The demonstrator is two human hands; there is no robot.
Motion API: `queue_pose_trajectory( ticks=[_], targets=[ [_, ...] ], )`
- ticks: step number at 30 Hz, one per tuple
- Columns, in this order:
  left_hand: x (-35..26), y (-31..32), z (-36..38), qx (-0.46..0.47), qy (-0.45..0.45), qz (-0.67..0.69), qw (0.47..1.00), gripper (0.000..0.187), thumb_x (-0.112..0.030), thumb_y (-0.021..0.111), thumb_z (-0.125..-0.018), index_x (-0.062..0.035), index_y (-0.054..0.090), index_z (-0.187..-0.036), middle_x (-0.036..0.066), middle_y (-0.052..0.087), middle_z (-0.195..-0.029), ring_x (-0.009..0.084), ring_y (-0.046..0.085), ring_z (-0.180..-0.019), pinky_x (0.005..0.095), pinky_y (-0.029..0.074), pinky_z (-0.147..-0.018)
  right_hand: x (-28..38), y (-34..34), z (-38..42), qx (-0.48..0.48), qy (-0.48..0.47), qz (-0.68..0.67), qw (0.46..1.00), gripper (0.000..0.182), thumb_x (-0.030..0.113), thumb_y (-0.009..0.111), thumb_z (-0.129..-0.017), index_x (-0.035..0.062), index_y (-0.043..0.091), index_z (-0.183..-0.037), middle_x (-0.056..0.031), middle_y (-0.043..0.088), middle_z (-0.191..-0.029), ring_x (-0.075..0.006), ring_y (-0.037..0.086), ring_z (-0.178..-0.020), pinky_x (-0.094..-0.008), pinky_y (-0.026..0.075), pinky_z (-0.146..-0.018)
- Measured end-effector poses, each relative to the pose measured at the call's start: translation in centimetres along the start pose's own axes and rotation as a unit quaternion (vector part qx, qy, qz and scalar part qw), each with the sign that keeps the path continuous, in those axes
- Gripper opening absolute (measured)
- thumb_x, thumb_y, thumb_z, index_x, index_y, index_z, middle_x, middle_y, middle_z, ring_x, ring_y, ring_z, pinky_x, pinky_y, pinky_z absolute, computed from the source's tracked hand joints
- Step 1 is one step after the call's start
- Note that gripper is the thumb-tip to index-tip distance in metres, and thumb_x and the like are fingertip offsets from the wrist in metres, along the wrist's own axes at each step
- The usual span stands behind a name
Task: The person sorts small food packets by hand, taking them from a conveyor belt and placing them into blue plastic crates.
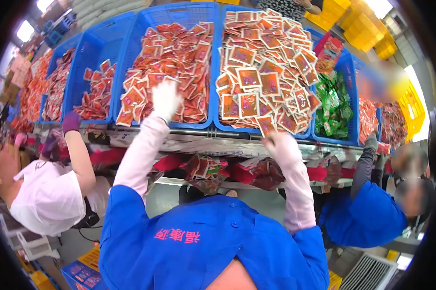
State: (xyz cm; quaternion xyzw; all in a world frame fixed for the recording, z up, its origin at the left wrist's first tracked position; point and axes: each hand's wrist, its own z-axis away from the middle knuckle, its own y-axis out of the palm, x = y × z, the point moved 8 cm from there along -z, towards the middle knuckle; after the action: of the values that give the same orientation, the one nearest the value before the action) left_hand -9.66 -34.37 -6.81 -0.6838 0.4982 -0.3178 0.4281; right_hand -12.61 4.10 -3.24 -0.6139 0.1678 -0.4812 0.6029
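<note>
My left hand (166, 99), in a white glove, reaches over a blue basket (174, 10) heaped with small red-orange packets (191, 58). Its fingers are smeared by motion and overlap the packets in this view. At the front edge of the neighbouring blue basket (237, 8), my right hand (278, 142) pinches the lower end of an orange packet (266, 125) with a pale border. Behind that packet rises a high pile of similar flat orange sachets (271, 67).
Green packets (331, 106) fill a basket on the right; a partly filled blue basket (96, 46) stands left. Below the baskets, pouches (206, 173) line a rail. A person in white (49, 198) works left, another in blue (367, 212) right. Yellow crates (367, 29) stack behind.
</note>
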Motion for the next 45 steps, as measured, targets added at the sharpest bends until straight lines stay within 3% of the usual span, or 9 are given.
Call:
queue_pose_trajectory(
  ticks=[5,10,17,19,25,28,30,35,45],
  targets=[
    [3.2,11.4,-1.5,0.077,0.061,-0.120,0.988,0.026,-0.034,0.071,-0.082,-0.0190,0.072,-0.103,0.010,0.072,-0.097,0.0262,0.070,-0.089,0.0448,0.050,-0.078,-5.1,5.4,-7.0,-0.065,0.144,0.136,0.978,0.038,0.036,0.070,-0.088,0.0043,0.067,-0.108,-0.0228,0.071,-0.091,-0.0372,0.071,-0.091,-0.0483,0.055,-0.082],
    [3.5,4.5,-2.4,0.050,-0.101,0.272,0.956,0.023,-0.016,0.060,-0.090,-0.0088,0.074,-0.107,0.010,0.072,-0.079,0.0221,0.071,-0.079,0.0387,0.053,-0.071,-7.7,2.9,-4.2,-0.108,0.135,-0.091,0.981,0.029,0.026,0.063,-0.092,0.0098,0.071,-0.114,-0.0203,0.072,-0.098,-0.0331,0.071,-0.093,-0.0436,0.055,-0.085],
    [-28.1,-9.8,7.0,0.153,0.177,0.607,0.759,0.021,-0.004,0.072,-0.084,-0.0014,0.069,-0.105,0.011,0.070,-0.097,0.0225,0.067,-0.092,0.0312,0.052,-0.084,-2.3,2.0,5.4,-0.052,0.050,-0.800,0.595,0.036,0.032,0.065,-0.098,0.0052,0.061,-0.122,-0.0037,0.066,-0.105,-0.0149,0.064,-0.094,-0.0331,0.054,-0.081],
    [-34.8,-11.0,9.6,0.139,0.265,0.587,0.753,0.037,-0.001,0.075,-0.076,-0.0026,0.066,-0.111,0.014,0.069,-0.103,0.0295,0.067,-0.094,0.0343,0.054,-0.084,-8.1,2.6,8.7,-0.141,0.095,-0.711,0.683,0.028,0.028,0.071,-0.094,0.0099,0.051,-0.090,-0.0013,0.059,-0.088,-0.0135,0.062,-0.086,-0.0316,0.053,-0.082],
    [-47.2,-12.6,15.0,0.112,0.443,0.498,0.736,0.046,-0.015,0.079,-0.068,-0.0068,0.065,-0.111,0.012,0.065,-0.116,0.0291,0.058,-0.115,0.0467,0.039,-0.106,-22.3,-2.1,19.1,-0.315,0.135,-0.521,0.782,0.018,-0.001,0.058,-0.086,0.0031,0.062,-0.103,-0.0037,0.068,-0.090,-0.0090,0.063,-0.080,-0.0250,0.052,-0.075],
    [-48.7,-7.3,18.2,0.116,0.544,0.226,0.800,0.015,-0.017,0.063,-0.080,-0.0128,0.072,-0.091,0.005,0.070,-0.088,0.0213,0.065,-0.097,0.0473,0.039,-0.106,-20.5,-0.4,15.5,-0.121,0.094,-0.099,0.983,0.020,-0.002,0.055,-0.084,0.0058,0.070,-0.096,-0.0135,0.072,-0.086,-0.0321,0.068,-0.079,-0.0375,0.054,-0.074],
    [-46.3,-9.1,19.0,0.061,0.557,0.233,0.795,0.014,-0.016,0.060,-0.077,-0.0141,0.072,-0.069,0.004,0.067,-0.069,0.0217,0.068,-0.077,0.0466,0.040,-0.104,-18.3,5.1,12.3,0.191,0.155,0.114,0.963,0.026,0.021,0.059,-0.088,0.0112,0.073,-0.108,-0.0205,0.071,-0.106,-0.0372,0.068,-0.098,-0.0458,0.053,-0.083],
    [-41.4,-11.0,23.9,0.089,0.604,0.224,0.760,0.009,-0.018,0.063,-0.072,-0.0146,0.070,-0.067,0.002,0.066,-0.070,0.0198,0.065,-0.078,0.0447,0.040,-0.109,-11.5,6.6,6.6,0.191,0.092,0.095,0.973,0.026,0.023,0.060,-0.088,0.0101,0.073,-0.106,-0.0195,0.071,-0.104,-0.0376,0.068,-0.097,-0.0454,0.053,-0.083],
    [-7.0,-8.4,1.1,-0.011,0.094,0.179,0.979,0.023,-0.018,0.076,-0.066,-0.0074,0.068,-0.085,0.011,0.065,-0.083,0.0309,0.064,-0.081,0.0452,0.051,-0.072,-0.6,-1.0,0.1,0.031,-0.063,-0.035,0.997,0.022,0.025,0.066,-0.087,0.0050,0.074,-0.089,-0.0191,0.071,-0.088,-0.0378,0.068,-0.088,-0.0462,0.053,-0.080]
  ],
)
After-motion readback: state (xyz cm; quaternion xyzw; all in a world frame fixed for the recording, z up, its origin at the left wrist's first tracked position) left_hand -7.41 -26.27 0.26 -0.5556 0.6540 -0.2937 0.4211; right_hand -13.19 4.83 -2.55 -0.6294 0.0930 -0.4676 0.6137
